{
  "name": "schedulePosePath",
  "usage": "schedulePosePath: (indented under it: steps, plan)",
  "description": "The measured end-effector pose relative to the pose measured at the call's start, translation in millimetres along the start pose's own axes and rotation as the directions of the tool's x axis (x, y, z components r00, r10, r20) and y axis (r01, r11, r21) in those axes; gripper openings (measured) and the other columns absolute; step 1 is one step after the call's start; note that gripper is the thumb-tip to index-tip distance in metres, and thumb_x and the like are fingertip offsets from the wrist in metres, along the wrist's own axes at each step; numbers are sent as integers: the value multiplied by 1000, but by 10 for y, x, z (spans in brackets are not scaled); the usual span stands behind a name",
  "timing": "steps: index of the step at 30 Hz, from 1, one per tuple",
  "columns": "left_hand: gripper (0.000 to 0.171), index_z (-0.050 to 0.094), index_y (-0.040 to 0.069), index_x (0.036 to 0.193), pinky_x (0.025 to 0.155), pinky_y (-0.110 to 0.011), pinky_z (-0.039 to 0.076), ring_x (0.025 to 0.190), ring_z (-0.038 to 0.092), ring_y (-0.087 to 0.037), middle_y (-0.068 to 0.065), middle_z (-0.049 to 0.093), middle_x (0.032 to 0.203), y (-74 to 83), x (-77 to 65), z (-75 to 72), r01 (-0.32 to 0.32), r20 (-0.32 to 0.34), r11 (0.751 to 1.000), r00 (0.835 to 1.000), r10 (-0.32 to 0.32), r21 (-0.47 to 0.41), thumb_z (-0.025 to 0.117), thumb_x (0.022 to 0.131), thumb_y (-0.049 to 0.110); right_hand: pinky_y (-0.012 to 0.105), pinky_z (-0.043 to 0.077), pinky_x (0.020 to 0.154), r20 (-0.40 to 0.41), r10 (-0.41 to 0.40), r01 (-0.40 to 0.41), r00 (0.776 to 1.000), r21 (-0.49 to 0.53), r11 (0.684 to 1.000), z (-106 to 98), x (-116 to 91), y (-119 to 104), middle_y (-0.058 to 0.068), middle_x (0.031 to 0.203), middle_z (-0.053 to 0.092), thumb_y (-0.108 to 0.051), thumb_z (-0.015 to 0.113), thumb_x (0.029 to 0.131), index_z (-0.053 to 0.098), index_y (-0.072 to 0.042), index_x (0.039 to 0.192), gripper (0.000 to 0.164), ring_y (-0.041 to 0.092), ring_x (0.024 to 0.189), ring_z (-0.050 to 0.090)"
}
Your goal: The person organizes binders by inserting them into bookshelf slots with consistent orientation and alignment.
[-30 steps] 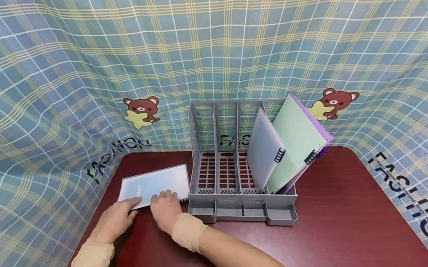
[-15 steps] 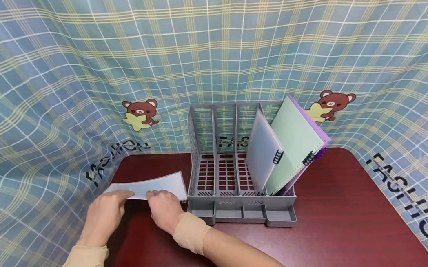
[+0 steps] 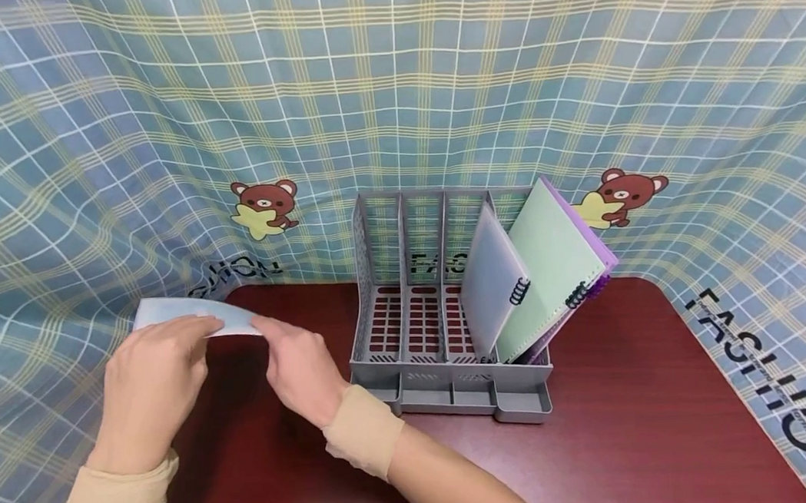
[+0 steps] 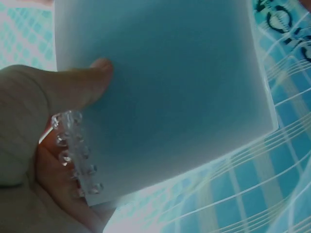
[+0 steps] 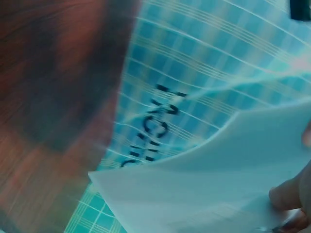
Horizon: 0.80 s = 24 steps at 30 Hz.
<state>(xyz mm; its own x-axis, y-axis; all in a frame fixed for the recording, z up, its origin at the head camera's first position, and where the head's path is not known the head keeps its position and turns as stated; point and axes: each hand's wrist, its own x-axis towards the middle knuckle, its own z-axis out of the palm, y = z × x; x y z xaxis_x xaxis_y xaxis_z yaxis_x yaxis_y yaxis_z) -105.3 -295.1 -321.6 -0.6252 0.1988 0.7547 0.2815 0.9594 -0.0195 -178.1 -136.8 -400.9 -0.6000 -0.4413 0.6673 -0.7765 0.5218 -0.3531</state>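
Observation:
A loose-leaf notebook [image 3: 185, 308] with a pale blue cover is raised at the left of the head view, seen nearly edge-on. My left hand [image 3: 151, 382] grips its near side. In the left wrist view the thumb lies on the cover [image 4: 170, 97], beside clear plastic binding rings [image 4: 73, 150], with the other fingers behind. My right hand [image 3: 302, 369] pinches the notebook's right end. The sheet bows between the hands, and the right wrist view shows a free corner of the notebook [image 5: 184, 189] pointing toward the table side.
A grey file rack [image 3: 445, 368] with several upright slots and front trays stands on the dark red table [image 3: 620, 407]. In its right slots lean a whitish notebook [image 3: 491, 284], a green one [image 3: 549, 265] and a purple one [image 3: 592, 240]. Plaid curtain [image 3: 393, 90] surrounds the table.
The notebook lay flat on the table beside the rack; both hands have lifted it, tilted it up and carried it left. The rack and its notebooks stay put.

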Motion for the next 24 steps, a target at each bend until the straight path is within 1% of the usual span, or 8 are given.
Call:
schedulePosePath:
  steps: [6,9,11,14,17,19,21,24]
  plan:
    - [26,78,11,103,74,-52,51,86,68,-34,-10,75,99,270,95,-153,-4,-70,1000,998,3,-15,65,83,2,20,50,91,-168,-21,37,986,89,995,-321,25,71,-1,124,68,1,52,93,65,-15,130,42,5,112,62]
    - [29,77,10,110,91,-53,48,98,67,-35,-12,74,103,432,200,-272,-17,-122,999,992,10,-52,69,81,9,20,50,91,-222,-8,34,975,111,993,-506,31,80,-2,123,68,-1,52,95,65,-15,130,39,5,112,62]
    - [39,73,9,119,103,-56,40,109,63,-37,-16,71,112,554,287,-372,-34,-178,996,984,19,-80,70,81,18,21,50,90,-246,23,15,969,149,989,-650,23,84,-2,122,69,-2,51,97,66,-16,130,39,5,112,62]
    - [56,65,7,131,111,-60,29,121,56,-39,-18,65,126,743,423,-516,-27,-305,990,952,-16,-137,68,81,31,21,51,89,-281,76,-13,957,217,976,-888,14,107,0,122,69,-2,51,98,66,-16,130,38,5,109,63]
    - [67,58,3,138,113,-58,26,128,52,-37,-18,59,136,886,517,-597,4,-401,975,911,-95,-221,68,80,35,25,54,86,-330,142,-44,933,287,957,-1133,-3,167,3,121,70,-4,51,99,65,-18,131,37,7,105,65]
    - [73,53,4,143,115,-55,25,132,49,-35,-15,56,141,917,531,-582,44,-393,958,906,-159,-284,73,77,30,30,55,85,-374,191,-61,907,331,942,-1290,-34,222,5,120,70,-8,52,100,65,-17,132,35,11,105,66]
    - [80,47,9,149,116,-51,24,136,45,-32,-8,51,147,875,497,-483,110,-329,935,917,-226,-336,76,76,25,35,56,82,-423,242,-90,873,348,933,-1436,-85,283,7,117,71,-14,51,102,65,-16,131,32,14,103,67]
    - [91,33,23,157,116,-49,25,140,39,-30,3,41,154,746,399,-206,293,-118,876,925,-361,-384,79,79,27,40,57,81,-487,315,-139,815,363,921,-1629,-188,363,7,115,72,-22,51,103,65,-15,129,31,17,102,68]
